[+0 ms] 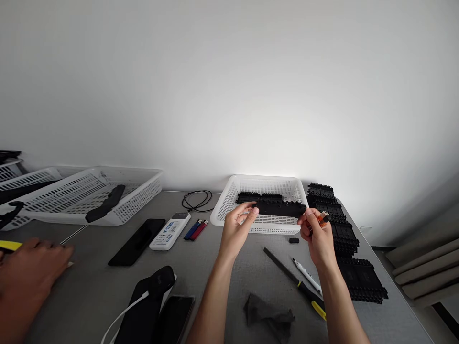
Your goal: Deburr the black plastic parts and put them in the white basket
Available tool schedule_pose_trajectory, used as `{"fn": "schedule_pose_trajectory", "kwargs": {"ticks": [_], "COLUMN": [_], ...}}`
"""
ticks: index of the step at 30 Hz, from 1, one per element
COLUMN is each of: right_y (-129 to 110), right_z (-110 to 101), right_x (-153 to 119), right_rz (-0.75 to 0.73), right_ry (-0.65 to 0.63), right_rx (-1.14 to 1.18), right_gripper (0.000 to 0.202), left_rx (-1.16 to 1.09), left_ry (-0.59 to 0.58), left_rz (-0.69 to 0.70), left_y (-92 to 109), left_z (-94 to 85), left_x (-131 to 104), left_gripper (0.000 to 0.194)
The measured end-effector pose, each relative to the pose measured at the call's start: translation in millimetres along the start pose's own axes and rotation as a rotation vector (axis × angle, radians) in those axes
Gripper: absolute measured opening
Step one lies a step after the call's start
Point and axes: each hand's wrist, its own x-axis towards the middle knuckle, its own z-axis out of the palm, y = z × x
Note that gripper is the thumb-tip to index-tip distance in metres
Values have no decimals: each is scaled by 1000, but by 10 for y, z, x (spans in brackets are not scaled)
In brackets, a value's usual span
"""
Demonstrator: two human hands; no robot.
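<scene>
Grip: left hand (239, 220) pinched, thumb against fingers, on the left end of a black strip (279, 209); right hand (318, 234) curled round an orange object (324, 219), fingertips at the strip's right end; whether they also pinch the strip, I cannot tell.
Grey table (222, 286): below both hands.
White basket (215, 216): beyond and beneath the grip, black pieces (248, 197) inside.
Black panels (344, 236): stacked in a row just right of the right hand.
File (281, 265): on the table, nearer the wearer than the grip, slanting towards the right forearm.
Black strip: level between the two hands, toothed edge up, in front of the basket.
White marker (307, 276): below the right hand, beside the file.
Small black block (294, 240): under the strip's right end, near the right hand.
</scene>
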Motion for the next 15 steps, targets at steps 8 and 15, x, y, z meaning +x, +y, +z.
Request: {"fn": "schedule_pose_trajectory", "kwargs": {"ticks": [8,15], "right_y": [0,33], "right_z": [3,-11], "right_x": [-4,10], "right_rz": [7,9], "right_ry": [-7,-7], "right_rx": [1,-2], "right_gripper": [41,38], "left_rx": [-41,-64], "left_ry": [14,10], "left_rz": [-21,4], "left_y": [57,45], "left_z": [21,20], "left_x": [-16,-12], "left_gripper": [35,29]}}
